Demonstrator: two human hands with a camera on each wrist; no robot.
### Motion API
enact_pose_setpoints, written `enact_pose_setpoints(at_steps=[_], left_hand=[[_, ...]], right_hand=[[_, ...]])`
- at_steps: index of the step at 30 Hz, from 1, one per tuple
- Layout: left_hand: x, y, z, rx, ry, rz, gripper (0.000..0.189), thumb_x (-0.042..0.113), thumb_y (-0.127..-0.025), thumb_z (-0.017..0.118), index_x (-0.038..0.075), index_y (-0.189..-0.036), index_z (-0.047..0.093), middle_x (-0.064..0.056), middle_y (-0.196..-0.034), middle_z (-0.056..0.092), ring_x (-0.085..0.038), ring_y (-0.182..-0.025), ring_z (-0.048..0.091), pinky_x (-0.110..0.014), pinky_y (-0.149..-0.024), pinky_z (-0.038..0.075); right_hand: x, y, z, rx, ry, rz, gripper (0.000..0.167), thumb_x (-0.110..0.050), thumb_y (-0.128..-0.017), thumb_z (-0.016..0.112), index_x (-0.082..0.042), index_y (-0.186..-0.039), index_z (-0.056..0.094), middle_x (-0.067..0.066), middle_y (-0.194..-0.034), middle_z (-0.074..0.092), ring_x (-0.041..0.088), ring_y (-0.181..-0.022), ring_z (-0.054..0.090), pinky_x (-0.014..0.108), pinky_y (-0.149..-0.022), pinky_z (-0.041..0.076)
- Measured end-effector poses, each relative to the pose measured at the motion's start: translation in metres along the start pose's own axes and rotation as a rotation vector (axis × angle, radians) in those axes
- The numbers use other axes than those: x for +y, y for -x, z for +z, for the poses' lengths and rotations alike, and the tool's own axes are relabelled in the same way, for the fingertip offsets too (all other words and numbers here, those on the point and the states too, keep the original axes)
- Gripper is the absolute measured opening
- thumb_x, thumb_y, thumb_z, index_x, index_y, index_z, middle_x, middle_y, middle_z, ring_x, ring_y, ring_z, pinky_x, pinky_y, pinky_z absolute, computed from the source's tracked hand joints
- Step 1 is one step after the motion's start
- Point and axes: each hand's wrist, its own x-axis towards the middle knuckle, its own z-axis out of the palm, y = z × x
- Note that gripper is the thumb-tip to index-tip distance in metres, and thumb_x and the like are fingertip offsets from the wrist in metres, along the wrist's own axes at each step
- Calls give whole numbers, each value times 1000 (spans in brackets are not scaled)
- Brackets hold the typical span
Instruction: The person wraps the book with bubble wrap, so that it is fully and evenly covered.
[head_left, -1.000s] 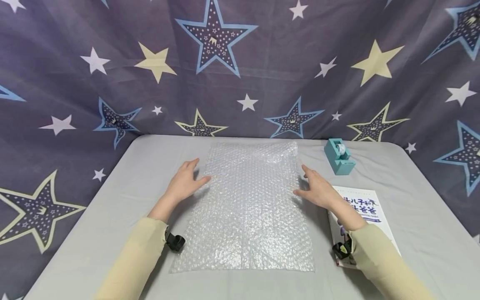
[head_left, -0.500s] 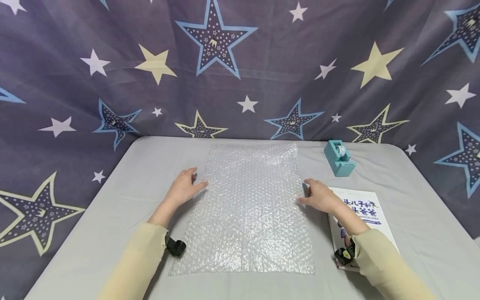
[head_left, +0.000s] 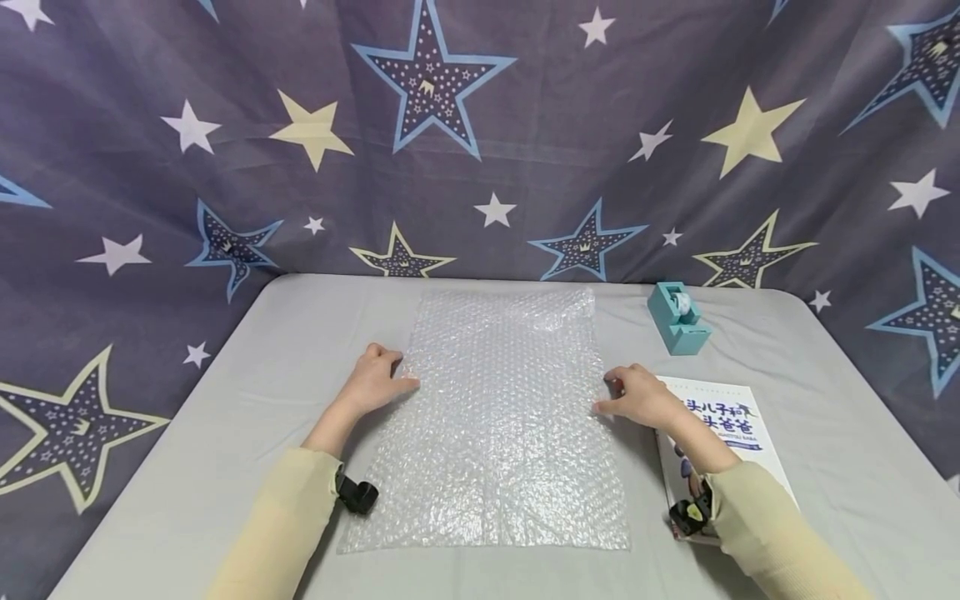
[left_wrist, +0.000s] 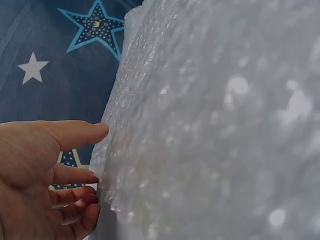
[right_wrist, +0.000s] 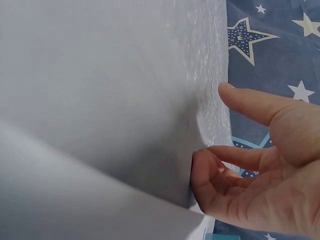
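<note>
A sheet of clear bubble wrap (head_left: 495, 417) lies flat on the grey-covered table. My left hand (head_left: 369, 385) is at its left edge. In the left wrist view, the thumb (left_wrist: 87, 132) of that hand reaches over the edge, while the lightly bent fingers (left_wrist: 75, 195) lie right beside it, apart from the thumb. Across the sheet, my right hand (head_left: 636, 396) is at the opposite edge. The right wrist view has its thumb (right_wrist: 255, 102) raised away from the bent fingers (right_wrist: 205, 175), whose tips meet the sheet's edge.
A white book (head_left: 750, 425) with blue lettering lies to the right, partly under the right forearm. Behind it stands a teal tape dispenser (head_left: 681, 321) holding a roll. The table (head_left: 247, 400) backs onto a star-patterned curtain (head_left: 525, 167).
Both hands have come lower and nearer to me, down to the sheet's side edges, and their fingers have bent inward. The bubble wrap, book and tape dispenser stay in place.
</note>
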Motion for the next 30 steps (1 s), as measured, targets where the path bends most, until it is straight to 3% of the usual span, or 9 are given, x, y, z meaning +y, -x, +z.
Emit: enact_pose_setpoints(at_steps=[20, 30], left_hand=[[2, 2, 4, 0, 17, -29, 67, 26, -75, 70, -9, -127, 45, -27, -122, 39, -41, -113, 40, -54, -94, 37], [2, 3, -3, -15, 92, -19, 63, 22, -77, 68, -9, -127, 44, -26, -120, 42, -38, -110, 45, -51, -95, 37]], right_hand=[[-2, -2, 6, 15, -29, 11, 58, -21, -76, 71, 9, -120, 49, 16, -94, 54, 23, -80, 49, 35, -67, 44], [-8, -2, 3, -14, -126, 37, 63, -19, -78, 68, 10, -127, 41, 18, -97, 58, 22, -78, 55, 35, -67, 47]])
